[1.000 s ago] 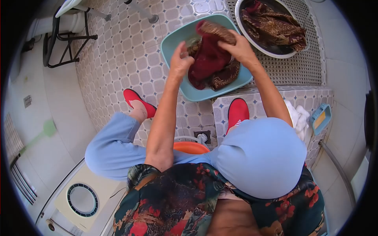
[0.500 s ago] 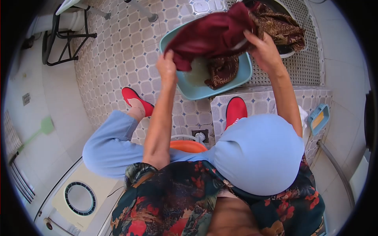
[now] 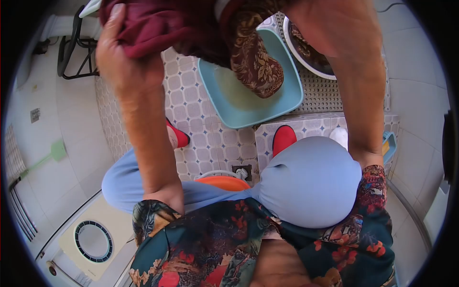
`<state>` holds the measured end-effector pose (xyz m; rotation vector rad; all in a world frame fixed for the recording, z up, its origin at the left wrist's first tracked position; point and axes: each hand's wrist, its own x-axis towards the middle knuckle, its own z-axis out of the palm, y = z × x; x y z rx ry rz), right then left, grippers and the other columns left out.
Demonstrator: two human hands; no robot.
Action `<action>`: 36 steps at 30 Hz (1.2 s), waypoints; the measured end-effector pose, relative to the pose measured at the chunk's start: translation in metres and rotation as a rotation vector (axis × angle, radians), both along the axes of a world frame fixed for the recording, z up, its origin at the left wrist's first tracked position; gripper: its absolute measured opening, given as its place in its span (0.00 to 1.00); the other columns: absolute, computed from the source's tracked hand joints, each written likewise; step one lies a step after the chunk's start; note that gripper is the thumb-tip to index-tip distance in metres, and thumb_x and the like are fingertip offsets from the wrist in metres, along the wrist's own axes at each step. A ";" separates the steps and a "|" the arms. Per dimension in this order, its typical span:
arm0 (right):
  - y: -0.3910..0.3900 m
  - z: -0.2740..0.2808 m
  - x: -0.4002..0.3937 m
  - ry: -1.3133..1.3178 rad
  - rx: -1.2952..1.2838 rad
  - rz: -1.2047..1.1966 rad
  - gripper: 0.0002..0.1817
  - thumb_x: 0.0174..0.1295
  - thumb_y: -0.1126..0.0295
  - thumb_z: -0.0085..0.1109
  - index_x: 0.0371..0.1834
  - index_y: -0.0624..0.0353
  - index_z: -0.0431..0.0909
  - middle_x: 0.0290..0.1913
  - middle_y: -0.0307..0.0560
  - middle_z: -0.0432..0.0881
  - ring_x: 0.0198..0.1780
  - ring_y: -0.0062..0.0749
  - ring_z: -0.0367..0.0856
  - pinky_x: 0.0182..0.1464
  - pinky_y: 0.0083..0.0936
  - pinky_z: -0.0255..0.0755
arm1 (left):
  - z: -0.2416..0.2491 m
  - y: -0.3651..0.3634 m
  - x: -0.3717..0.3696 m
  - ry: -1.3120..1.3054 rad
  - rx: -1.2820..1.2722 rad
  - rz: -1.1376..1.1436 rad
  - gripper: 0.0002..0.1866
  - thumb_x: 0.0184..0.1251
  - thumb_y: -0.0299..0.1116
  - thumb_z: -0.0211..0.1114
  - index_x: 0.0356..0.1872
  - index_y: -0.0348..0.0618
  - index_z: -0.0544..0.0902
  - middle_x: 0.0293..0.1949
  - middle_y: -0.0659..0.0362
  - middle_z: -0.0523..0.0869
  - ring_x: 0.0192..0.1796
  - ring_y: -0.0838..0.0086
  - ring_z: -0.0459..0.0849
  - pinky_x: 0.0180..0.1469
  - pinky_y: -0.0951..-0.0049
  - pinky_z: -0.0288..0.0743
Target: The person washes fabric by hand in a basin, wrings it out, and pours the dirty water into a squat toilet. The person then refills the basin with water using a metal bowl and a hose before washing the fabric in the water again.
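A maroon garment (image 3: 148, 28) with a brown, gold-patterned part (image 3: 258, 67) is stretched out high at the top of the head view. My left hand (image 3: 126, 62) is closed on its maroon side. At the upper right, my right hand (image 3: 325, 28) is blurred by motion and holds the other side, its fingers cut off by the frame edge. The patterned end hangs down into a light-blue basin (image 3: 256, 122), above cloudy water (image 3: 227, 93).
A white-rimmed tub (image 3: 306, 64) with patterned cloth stands on a perforated grey mat (image 3: 318, 98). Near my feet are an orange basin (image 3: 222, 182) and a floor drain (image 3: 242, 171). A black-framed chair (image 3: 79, 57) is at the left, a small blue container (image 3: 390, 146) at the right.
Both hands have come up towards the camera and spread apart, lifting the maroon garment. Its patterned end now hangs longer over the light-blue basin.
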<state>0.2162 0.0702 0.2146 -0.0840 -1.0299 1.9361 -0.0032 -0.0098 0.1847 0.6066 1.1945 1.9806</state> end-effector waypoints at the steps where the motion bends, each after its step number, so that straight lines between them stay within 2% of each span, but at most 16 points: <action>1: -0.006 0.017 0.002 0.016 -0.106 0.032 0.11 0.66 0.75 0.57 0.51 0.64 0.79 0.47 0.45 0.84 0.46 0.27 0.83 0.51 0.26 0.77 | 0.018 -0.001 0.009 0.047 0.032 0.031 0.19 0.71 0.33 0.56 0.58 0.34 0.72 0.51 0.47 0.82 0.50 0.57 0.83 0.50 0.57 0.81; 3: -0.004 0.034 0.000 0.069 0.005 0.050 0.11 0.66 0.75 0.57 0.50 0.64 0.79 0.47 0.45 0.84 0.46 0.27 0.83 0.51 0.25 0.77 | 0.038 -0.006 0.011 0.094 0.084 0.043 0.20 0.72 0.34 0.55 0.60 0.32 0.71 0.52 0.45 0.81 0.51 0.56 0.82 0.50 0.57 0.81; 9: -0.005 0.056 0.011 -0.122 -0.042 -0.001 0.15 0.62 0.78 0.57 0.52 0.63 0.79 0.47 0.48 0.85 0.46 0.33 0.84 0.51 0.27 0.77 | 0.055 -0.010 -0.012 -0.177 0.387 -1.018 0.22 0.76 0.33 0.45 0.63 0.28 0.65 0.57 0.41 0.76 0.55 0.54 0.79 0.57 0.57 0.75; 10: -0.004 0.055 0.014 -0.186 -0.079 -0.020 0.16 0.61 0.78 0.57 0.53 0.63 0.79 0.47 0.49 0.85 0.46 0.34 0.84 0.51 0.27 0.77 | 0.051 -0.020 0.019 0.162 0.096 -0.186 0.21 0.77 0.34 0.45 0.63 0.29 0.66 0.55 0.42 0.77 0.54 0.56 0.80 0.55 0.58 0.77; 11: -0.001 0.043 0.014 -0.190 -0.079 -0.018 0.16 0.61 0.78 0.57 0.53 0.63 0.79 0.47 0.49 0.85 0.46 0.34 0.84 0.51 0.27 0.77 | 0.029 -0.016 0.015 0.306 0.142 -0.106 0.16 0.70 0.30 0.57 0.54 0.29 0.75 0.48 0.47 0.83 0.46 0.62 0.86 0.49 0.61 0.85; 13: 0.010 -0.018 0.015 -0.489 0.323 -0.216 0.21 0.54 0.81 0.57 0.53 0.60 0.80 0.47 0.51 0.85 0.45 0.44 0.84 0.51 0.31 0.76 | 0.001 -0.013 0.022 -0.258 0.045 -0.291 0.07 0.64 0.27 0.63 0.42 0.39 0.79 0.37 0.58 0.84 0.37 0.70 0.85 0.41 0.68 0.82; 14: 0.027 -0.064 0.031 -0.843 0.439 -0.398 0.12 0.66 0.73 0.57 0.52 0.63 0.78 0.42 0.39 0.84 0.42 0.21 0.82 0.45 0.24 0.77 | -0.015 -0.009 0.031 -0.260 -0.040 -0.216 0.04 0.64 0.27 0.63 0.39 0.41 0.79 0.33 0.60 0.83 0.34 0.72 0.83 0.38 0.69 0.80; 15: 0.026 -0.080 0.026 -0.617 0.388 -0.202 0.09 0.64 0.75 0.58 0.46 0.63 0.79 0.40 0.39 0.85 0.41 0.17 0.80 0.44 0.21 0.75 | -0.043 -0.007 0.026 -0.272 -0.133 -0.224 0.05 0.64 0.27 0.61 0.39 0.40 0.80 0.34 0.60 0.83 0.35 0.72 0.84 0.41 0.69 0.80; 16: 0.023 -0.093 0.027 -0.824 0.576 -0.226 0.14 0.59 0.73 0.60 0.49 0.59 0.79 0.43 0.43 0.84 0.44 0.31 0.80 0.46 0.26 0.75 | -0.061 -0.005 0.031 -0.248 -0.203 -0.247 0.05 0.63 0.26 0.60 0.39 0.40 0.80 0.34 0.61 0.83 0.36 0.74 0.83 0.42 0.70 0.79; 17: 0.020 -0.108 0.029 -1.031 0.764 -0.247 0.19 0.54 0.71 0.62 0.52 0.56 0.79 0.47 0.46 0.83 0.48 0.45 0.80 0.49 0.31 0.75 | -0.100 -0.003 0.019 -0.195 -0.318 -0.306 0.06 0.62 0.26 0.59 0.38 0.39 0.80 0.34 0.61 0.83 0.36 0.75 0.82 0.42 0.71 0.78; 20: 0.012 -0.189 0.026 -1.211 1.197 -0.327 0.23 0.47 0.70 0.62 0.51 0.53 0.78 0.46 0.48 0.79 0.49 0.49 0.76 0.48 0.35 0.76 | -0.184 -0.007 0.017 0.280 -0.703 -0.405 0.12 0.56 0.31 0.60 0.37 0.32 0.81 0.29 0.57 0.83 0.30 0.73 0.79 0.37 0.70 0.75; 21: 0.008 -0.217 0.026 -1.224 1.249 -0.315 0.25 0.48 0.69 0.62 0.54 0.52 0.76 0.47 0.47 0.77 0.50 0.47 0.75 0.48 0.38 0.75 | -0.191 -0.013 0.023 0.763 -0.764 -0.429 0.13 0.55 0.32 0.60 0.36 0.31 0.81 0.25 0.52 0.82 0.27 0.62 0.80 0.38 0.62 0.76; 25: -0.012 -0.266 0.024 -1.438 1.224 -0.200 0.35 0.50 0.60 0.66 0.65 0.49 0.67 0.61 0.49 0.70 0.61 0.50 0.69 0.56 0.50 0.70 | -0.252 -0.024 0.036 1.518 -0.868 -0.429 0.15 0.56 0.30 0.58 0.43 0.33 0.81 0.48 0.42 0.82 0.45 0.43 0.80 0.48 0.52 0.76; 28: -0.025 -0.302 0.021 -1.702 1.284 -0.004 0.52 0.53 0.37 0.61 0.77 0.44 0.47 0.74 0.55 0.55 0.73 0.62 0.53 0.63 0.72 0.53 | -0.282 -0.022 0.042 1.563 -0.685 -0.412 0.29 0.58 0.29 0.57 0.65 0.42 0.68 0.65 0.44 0.68 0.64 0.44 0.69 0.60 0.48 0.69; 30: -0.036 -0.329 0.022 -1.705 1.254 -0.013 0.52 0.53 0.35 0.59 0.77 0.44 0.47 0.74 0.56 0.54 0.73 0.62 0.52 0.63 0.71 0.53 | -0.299 -0.020 0.049 1.572 -0.583 -0.600 0.38 0.60 0.29 0.57 0.74 0.52 0.57 0.72 0.46 0.60 0.73 0.44 0.56 0.67 0.37 0.56; 36: -0.056 -0.351 0.017 -1.858 1.142 0.137 0.53 0.55 0.32 0.53 0.77 0.51 0.48 0.77 0.61 0.46 0.75 0.64 0.45 0.68 0.65 0.47 | -0.331 -0.016 0.062 1.703 -0.659 -0.763 0.35 0.62 0.31 0.55 0.73 0.58 0.60 0.74 0.49 0.57 0.75 0.43 0.50 0.66 0.29 0.50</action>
